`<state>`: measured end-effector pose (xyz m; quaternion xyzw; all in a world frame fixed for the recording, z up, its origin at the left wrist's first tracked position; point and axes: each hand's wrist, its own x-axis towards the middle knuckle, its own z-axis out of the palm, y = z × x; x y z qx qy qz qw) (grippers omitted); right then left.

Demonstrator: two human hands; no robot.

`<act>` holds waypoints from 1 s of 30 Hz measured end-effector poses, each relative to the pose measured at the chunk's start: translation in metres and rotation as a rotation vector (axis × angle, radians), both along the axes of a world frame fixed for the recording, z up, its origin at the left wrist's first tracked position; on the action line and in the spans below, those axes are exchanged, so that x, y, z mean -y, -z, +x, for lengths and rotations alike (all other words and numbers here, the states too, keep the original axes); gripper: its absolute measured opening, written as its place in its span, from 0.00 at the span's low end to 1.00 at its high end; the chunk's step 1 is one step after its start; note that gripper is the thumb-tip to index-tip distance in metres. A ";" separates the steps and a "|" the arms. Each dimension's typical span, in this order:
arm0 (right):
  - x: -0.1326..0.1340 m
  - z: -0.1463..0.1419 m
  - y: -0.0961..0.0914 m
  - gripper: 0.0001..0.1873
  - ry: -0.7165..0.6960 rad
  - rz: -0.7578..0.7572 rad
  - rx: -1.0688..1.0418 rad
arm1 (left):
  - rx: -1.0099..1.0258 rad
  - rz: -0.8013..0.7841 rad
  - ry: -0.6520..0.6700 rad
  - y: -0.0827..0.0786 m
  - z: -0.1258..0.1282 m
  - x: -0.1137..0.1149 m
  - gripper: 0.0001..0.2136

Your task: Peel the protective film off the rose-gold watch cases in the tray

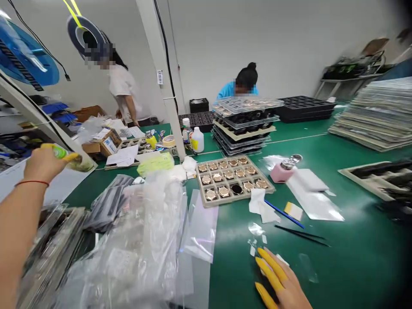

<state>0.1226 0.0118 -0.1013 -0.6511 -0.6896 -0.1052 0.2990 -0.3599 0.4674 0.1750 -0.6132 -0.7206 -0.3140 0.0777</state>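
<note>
Raised at the left, my left hand, with yellow finger cots, is closed around a clear bottle with a green part at its top. The bottle is tilted on its side and blurred. My right hand, also in yellow finger cots, is low over the green table with its fingers stretched out and apart. A dark patch under these fingers is too hidden to name. Just beyond them lie small clear film scraps, black tweezers and a blue stick. A tray of gold-coloured watch parts sits farther back.
Plastic bags pile up left of centre. A pink pump bottle stands right of the tray. Behind are stacked trays, a white bottle and a post. Two people are across the table.
</note>
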 end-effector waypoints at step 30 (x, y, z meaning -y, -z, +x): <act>-0.018 0.006 -0.048 0.30 -0.143 -0.311 -0.729 | 2.122 0.303 -0.331 0.111 0.014 0.320 0.15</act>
